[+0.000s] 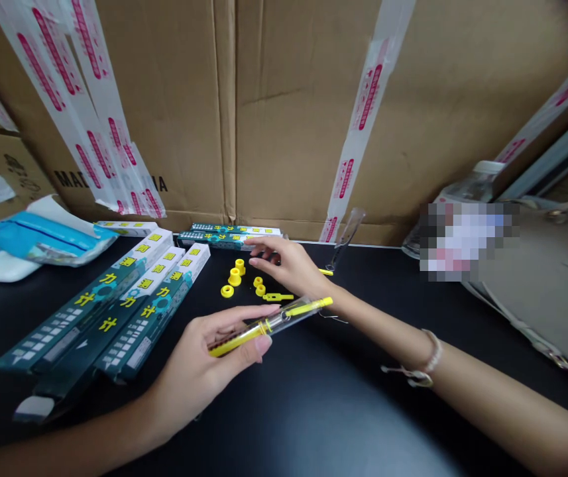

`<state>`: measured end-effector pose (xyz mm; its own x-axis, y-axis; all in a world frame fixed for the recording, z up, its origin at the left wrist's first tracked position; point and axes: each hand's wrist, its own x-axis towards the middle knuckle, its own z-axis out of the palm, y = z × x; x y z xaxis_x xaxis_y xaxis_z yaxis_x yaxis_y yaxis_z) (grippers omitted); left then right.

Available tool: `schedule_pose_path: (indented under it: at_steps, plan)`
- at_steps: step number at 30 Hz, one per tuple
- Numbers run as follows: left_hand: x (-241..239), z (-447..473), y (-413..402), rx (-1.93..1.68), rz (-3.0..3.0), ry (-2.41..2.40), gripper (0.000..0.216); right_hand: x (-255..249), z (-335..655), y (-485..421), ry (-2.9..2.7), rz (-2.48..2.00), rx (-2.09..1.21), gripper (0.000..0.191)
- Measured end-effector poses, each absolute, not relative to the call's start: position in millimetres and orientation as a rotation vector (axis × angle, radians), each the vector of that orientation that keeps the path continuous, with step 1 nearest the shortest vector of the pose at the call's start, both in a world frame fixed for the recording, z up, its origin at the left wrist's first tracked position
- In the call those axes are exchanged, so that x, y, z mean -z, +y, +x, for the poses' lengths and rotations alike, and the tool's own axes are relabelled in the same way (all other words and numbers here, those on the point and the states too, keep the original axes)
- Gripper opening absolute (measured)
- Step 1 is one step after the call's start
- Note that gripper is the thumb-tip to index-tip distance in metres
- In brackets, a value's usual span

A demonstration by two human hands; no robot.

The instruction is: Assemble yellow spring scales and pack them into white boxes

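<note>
My left hand [217, 351] is closed around a clear tube with a yellow rod inside [274, 322], held level above the black table [313, 411]. My right hand [288, 264] reaches forward over the table with fingers stretched out and slightly curled, hovering beside several small yellow rings and caps [236, 275]. A flat yellow part [278, 297] lies just under that hand. A clear empty tube [347, 235] leans against the cardboard behind.
Three long dark green and white boxes [114, 305] lie side by side at the left, two more [228, 235] at the back. Blue and white plastic bags [35, 238] sit far left. Taped cardboard boxes [284, 112] wall the back. A grey bag [537, 285] lies right.
</note>
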<state>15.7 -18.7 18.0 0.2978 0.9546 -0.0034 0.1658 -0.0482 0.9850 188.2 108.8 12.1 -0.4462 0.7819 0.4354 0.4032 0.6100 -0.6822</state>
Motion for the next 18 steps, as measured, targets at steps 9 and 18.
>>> schedule_pose_path:
  at_steps: [9,18]
  plan:
    - [-18.0,16.9,-20.5,-0.828,1.501,1.187,0.046,0.5,173.4,126.4,-2.081,-0.934,-0.723,0.005]
    - [-14.7,18.6,-20.4,-0.839,1.368,1.22,0.045,-8.3,225.3,82.4,-1.653,-0.965,-0.921,0.028]
